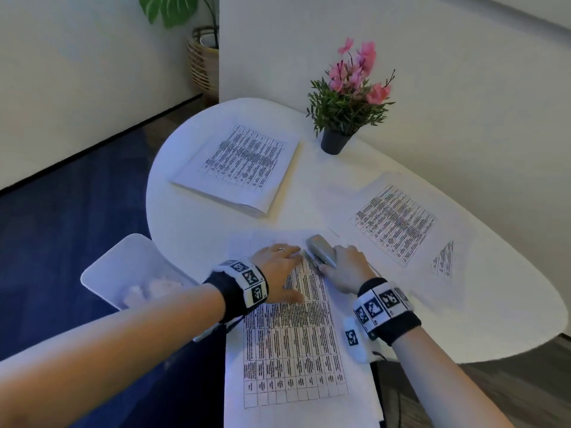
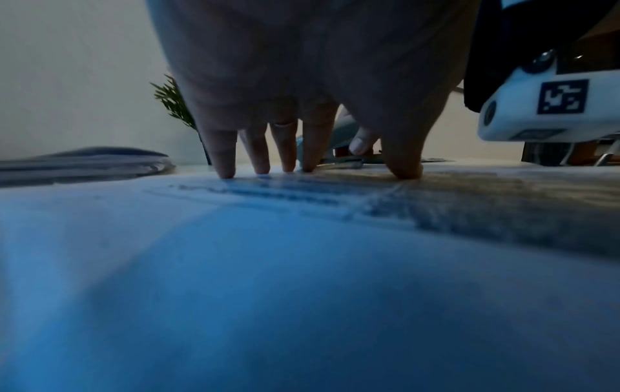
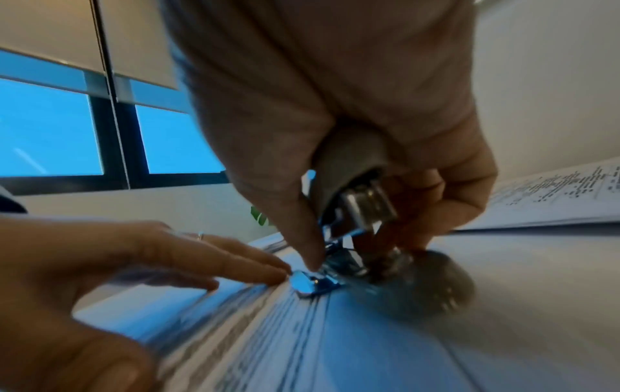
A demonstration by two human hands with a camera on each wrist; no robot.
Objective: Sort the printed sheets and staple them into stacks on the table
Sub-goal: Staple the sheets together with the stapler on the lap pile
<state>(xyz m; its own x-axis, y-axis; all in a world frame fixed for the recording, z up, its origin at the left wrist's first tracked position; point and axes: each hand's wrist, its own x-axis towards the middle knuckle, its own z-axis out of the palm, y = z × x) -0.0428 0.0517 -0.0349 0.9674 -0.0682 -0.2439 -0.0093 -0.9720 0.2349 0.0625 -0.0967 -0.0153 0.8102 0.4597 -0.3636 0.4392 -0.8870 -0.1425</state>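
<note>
Head: looks down and forward over the table (image 1: 191, 230) from above.
Left wrist: skims low along the paper (image 2: 235, 265), facing the fingers.
Right wrist: close under the palm.
Shared: stapler (image 3: 349, 185), both hands.

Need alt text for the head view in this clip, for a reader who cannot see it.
A person's left hand presses flat on a printed sheet at the near edge of a white table, while the right hand grips a grey stapler at the sheet's top corner. Farther back lie two stacks of printed sheets and a potted plant with pink flowers.
</note>
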